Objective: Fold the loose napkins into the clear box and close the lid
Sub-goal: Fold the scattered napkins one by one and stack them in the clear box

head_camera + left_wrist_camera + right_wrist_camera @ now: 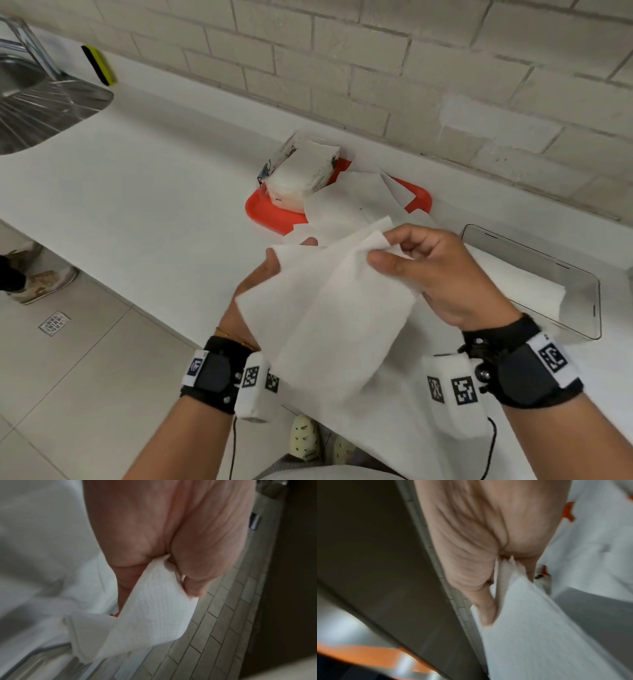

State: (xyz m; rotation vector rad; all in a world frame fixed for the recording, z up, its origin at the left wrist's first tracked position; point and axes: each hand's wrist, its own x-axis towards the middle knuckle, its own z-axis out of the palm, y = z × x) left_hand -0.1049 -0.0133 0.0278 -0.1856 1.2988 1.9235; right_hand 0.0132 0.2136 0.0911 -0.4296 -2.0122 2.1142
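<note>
Here, left to right: my left hand [255, 274] and right hand [435, 270] both pinch one napkin [329, 308] above the table [154, 192]. The clear box [582, 301] lies just right of my right hand, the nearer one, long axis running away rightward, lid not seen.

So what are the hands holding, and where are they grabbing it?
Both hold one white napkin up above the counter. The right hand pinches its top edge; the left hand grips the left side from behind.
</note>
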